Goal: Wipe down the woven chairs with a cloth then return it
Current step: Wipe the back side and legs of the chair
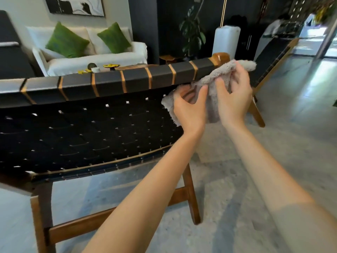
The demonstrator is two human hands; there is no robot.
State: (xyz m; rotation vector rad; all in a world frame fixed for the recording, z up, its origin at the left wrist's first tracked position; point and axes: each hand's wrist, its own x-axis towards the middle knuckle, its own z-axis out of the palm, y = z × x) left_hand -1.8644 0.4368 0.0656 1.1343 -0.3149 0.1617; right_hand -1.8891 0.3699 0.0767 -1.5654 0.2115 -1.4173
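Observation:
A grey fluffy cloth point(211, 83) is bunched between both hands, just behind the right end of the top rail of a black woven chair point(87, 130) with a wooden frame. My left hand point(189, 108) grips the cloth's lower left part, fingers curled into it. My right hand point(235, 94) holds its upper right part, thumb and fingers pinching the fabric. I see the chair from behind its backrest. A second black woven chair point(271, 57) stands to the right, further back.
A white sofa point(94, 59) with two green cushions stands beyond the chair, with a low table holding small yellow items in front of it. A potted plant point(191, 31) and a white cylinder point(226, 41) are behind. A pale stone floor point(273, 143) spreads right.

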